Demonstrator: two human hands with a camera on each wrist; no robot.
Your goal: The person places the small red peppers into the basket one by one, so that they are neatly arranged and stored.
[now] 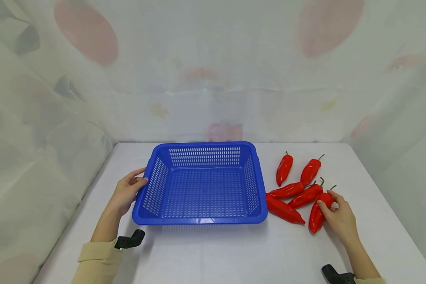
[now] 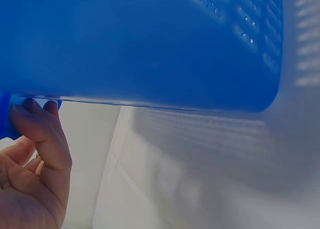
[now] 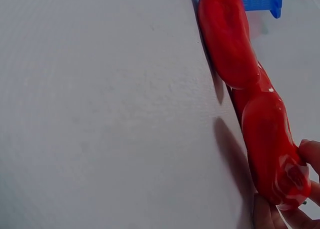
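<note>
A blue plastic basket [image 1: 206, 189] with slotted sides stands on the white table, with nothing inside it. My left hand [image 1: 126, 191] grips its left rim; in the left wrist view the fingers [image 2: 47, 139] curl over the rim beside the smooth outer wall. On the right, my right hand [image 1: 340, 219] pinches a glossy red pepper [image 1: 316, 221] near its stem end, thumb on one side and fingers on the other. In the right wrist view this pepper [image 3: 265, 139] is close up, with another red pepper [image 3: 227, 44] beyond it.
Several more red peppers lie between the basket and my right hand, among them one pepper [image 1: 284, 169] at the back and one [image 1: 285, 210] touching or very near the basket's right side. Patterned pale cloth [image 1: 206, 102] hangs behind the white table [image 1: 216, 256] and along both sides.
</note>
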